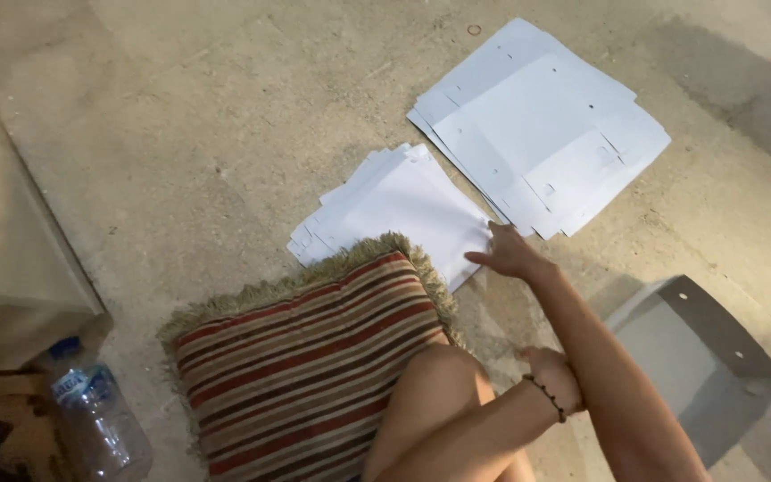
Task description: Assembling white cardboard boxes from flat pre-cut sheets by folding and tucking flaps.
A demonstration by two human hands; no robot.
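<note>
While we are sitting on the floor, we are reaching our right hand [512, 253] out to the near stack of white sheets [401, 208], which is lying just beyond the striped fringed cushion [314, 353]; the fingers are spread flat and touching the stack's right edge, not closed around anything. Our left hand [553, 375], wearing a beaded bracelet, is resting by our knee, and we cannot tell whether its fingers are curled or loose. We judge that we are picking up or squaring a sheet, so a pinch at that edge would be needed for lifting. Farther right, a larger pile of white die-cut cards [542, 129] is lying fanned on the concrete. A grey folded panel [702, 357] is sitting near right, and a clear plastic bottle [95, 415] with a blue cap and label is lying near left.
</note>
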